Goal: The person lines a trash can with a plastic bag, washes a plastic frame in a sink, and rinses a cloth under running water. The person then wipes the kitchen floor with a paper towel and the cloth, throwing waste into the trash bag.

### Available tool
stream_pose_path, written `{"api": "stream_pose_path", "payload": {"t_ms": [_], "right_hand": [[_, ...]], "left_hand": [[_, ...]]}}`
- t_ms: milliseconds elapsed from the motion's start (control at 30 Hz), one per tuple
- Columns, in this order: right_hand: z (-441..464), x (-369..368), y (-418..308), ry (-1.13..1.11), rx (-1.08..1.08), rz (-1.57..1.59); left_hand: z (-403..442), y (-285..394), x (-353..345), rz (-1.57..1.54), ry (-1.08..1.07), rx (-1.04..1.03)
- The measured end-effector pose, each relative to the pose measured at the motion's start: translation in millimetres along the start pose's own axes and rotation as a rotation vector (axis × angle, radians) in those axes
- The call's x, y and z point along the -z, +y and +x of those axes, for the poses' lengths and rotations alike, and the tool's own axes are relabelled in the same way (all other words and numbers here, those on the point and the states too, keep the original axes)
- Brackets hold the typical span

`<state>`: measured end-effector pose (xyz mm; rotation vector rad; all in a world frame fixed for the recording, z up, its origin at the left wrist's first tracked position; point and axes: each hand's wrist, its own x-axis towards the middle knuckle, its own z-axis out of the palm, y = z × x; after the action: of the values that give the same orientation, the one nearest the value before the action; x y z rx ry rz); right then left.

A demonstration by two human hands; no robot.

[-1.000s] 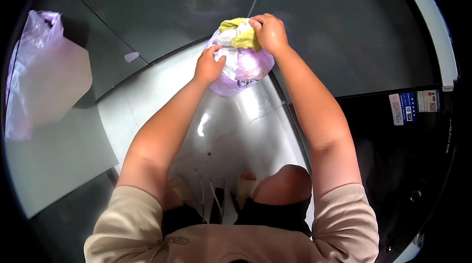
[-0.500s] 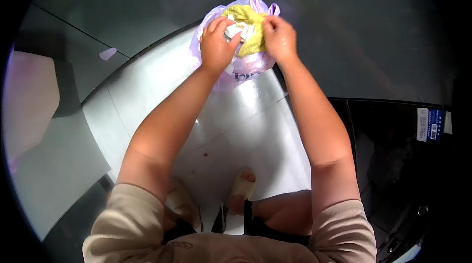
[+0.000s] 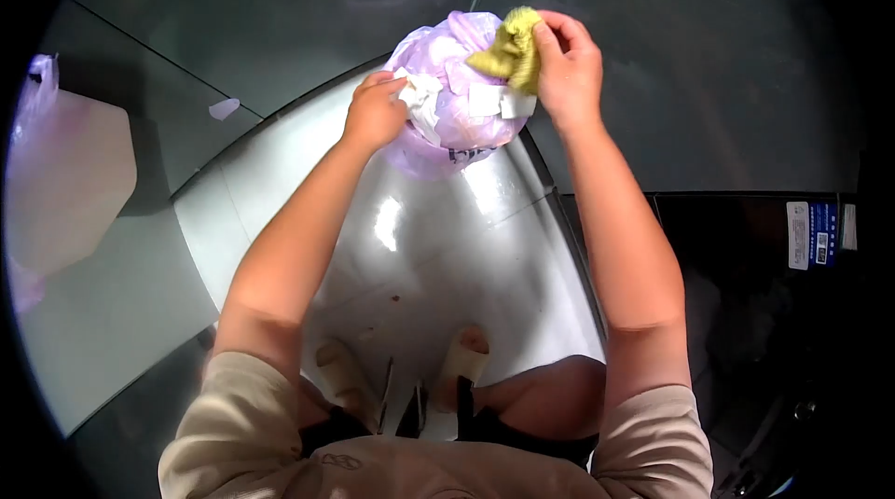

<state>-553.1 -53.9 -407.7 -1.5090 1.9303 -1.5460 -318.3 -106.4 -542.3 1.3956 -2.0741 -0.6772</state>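
Observation:
A translucent purple plastic bag (image 3: pixel 466 131) with dark print on its front stands with its mouth open. My right hand (image 3: pixel 572 70) pinches a crumpled yellow-green cloth (image 3: pixel 515 51) over the bag's right side. Part of the cloth hangs down below the fingers. On the left side of the bag, my left hand (image 3: pixel 376 114) is closed on crumpled white tissue (image 3: pixel 425 105); its fingertips are partly hidden. White square pieces (image 3: pixel 502 102) lie in the bag's top, beneath the cloth.
A pale bin-like object (image 3: pixel 75 182) with purple plastic at its edge stands on the left. A small purple scrap (image 3: pixel 224 108) lies on the dark surface. Blue and white printed labels (image 3: pixel 813 235) are at the right. My sandalled feet (image 3: pixel 463 356) rest on the shiny light floor (image 3: pixel 447 266).
My right hand has lifted the yellow-green cloth up and right, off the bag's contents, which now show. My left hand has shifted left and down to the tissue at the bag's left side.

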Motion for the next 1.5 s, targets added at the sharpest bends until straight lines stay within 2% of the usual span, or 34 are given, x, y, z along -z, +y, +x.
{"api": "stream_pose_path", "payload": {"t_ms": [67,133,200,267,333,400,433,467,600,667,733,800,833,867,933,1000,1067,1100,1200,1233,1267,1300,1333,1400,1467,1500], "right_hand": [[3.1,-0.1,5.2,0.220,0.008,0.117],[10.4,8.5,-12.8,0.300,-0.016,0.329],[16.8,15.7,-29.6,0.298,0.000,0.414],[26.7,25.4,-44.7,0.315,0.054,0.455],[34.0,39.3,-60.9,0.315,0.096,0.556],[33.2,55.0,-76.0,0.286,0.150,0.662],[27.6,62.3,-78.8,0.255,0.163,0.582],[19.6,66.0,-80.4,0.205,0.117,0.635],[-17.2,79.9,-19.6,0.088,-0.119,0.131],[-40.1,76.0,11.1,-0.011,-0.180,-0.103],[-56.1,64.6,63.0,-0.170,-0.329,-0.222],[-66.1,45.8,109.1,-0.254,-0.425,-0.253],[-62.5,40.3,103.6,-0.360,-0.521,-0.299],[-62.7,28.4,120.7,-0.400,-0.512,-0.318],[-57.1,4.8,142.7,-0.468,-0.590,-0.198],[-50.3,-11.7,158.4,-0.488,-0.550,-0.046],[-39.9,-4.2,127.5,-0.588,-0.759,-0.086],[-40.3,-8.7,144.2,-0.620,-0.671,-0.095],[-35.5,-11.8,159.6,-0.824,-0.415,-0.142],[-33.2,-13.9,152.6,-0.868,-0.519,-0.078],[-34.5,-18.5,147.1,-0.910,-0.622,-0.008],[-35.4,-24.7,149.0,-0.947,-0.538,-0.066],[-33.6,-32.0,157.0,-0.941,-0.441,-0.107],[-28.2,-34.6,176.8,-1.009,-0.413,0.044],[-31.7,-34.6,204.9,-1.066,-0.431,0.232],[-24.2,-20.6,218.6,-1.065,-0.405,0.263]], "left_hand": [[-3.4,-10.2,5.3,-0.171,0.142,0.068],[-6.8,-18.1,0.7,-0.141,0.168,0.220],[-11.5,-20.4,-14.8,-0.074,0.149,0.400],[-10.4,-32.2,-38.8,-0.233,-0.063,0.661],[-10.3,-13.7,-40.8,-0.467,-0.298,0.864],[-2.5,-28.7,-61.9,-0.474,-0.394,0.771],[5.6,-46.3,-78.3,-0.466,-0.442,0.752],[6.7,-49.5,-84.2,-0.501,-0.403,0.772],[-3.1,-45.8,-87.5,-0.495,-0.185,0.745],[-4.5,-41.2,-83.8,-0.486,-0.169,0.730],[-10.8,-36.8,-75.6,-0.487,-0.155,0.729],[-10.5,-23.4,-66.8,-0.495,-0.135,0.723],[-11.2,-20.8,-66.1,-0.504,-0.111,0.740],[-13.5,-20.0,-68.0,-0.516,-0.086,0.742],[-15.0,-19.1,-73.1,-0.538,-0.029,0.741],[-13.8,-36.7,-83.5,-0.558,0.001,0.728],[-18.5,-32.3,-85.3,-0.567,0.004,0.775],[-23.9,-31.0,-84.1,-0.431,-0.018,0.705],[-45.9,-32.4,-78.9,-0.316,0.125,0.791],[-55.5,-26.0,-74.9,-0.332,0.174,0.861],[-65.2,-2.6,-60.8,-0.424,0.190,0.976],[-82.2,1.2,-64.7,-0.451,0.309,1.069],[-86.5,4.1,-61.0,-0.464,0.308,1.136],[-112.0,-8.7,-67.0,-0.551,0.353,1.169],[-125.0,38.8,-75.5,-0.726,0.544,1.094],[-122.9,62.6,-82.0,-0.860,0.554,1.062]]}}
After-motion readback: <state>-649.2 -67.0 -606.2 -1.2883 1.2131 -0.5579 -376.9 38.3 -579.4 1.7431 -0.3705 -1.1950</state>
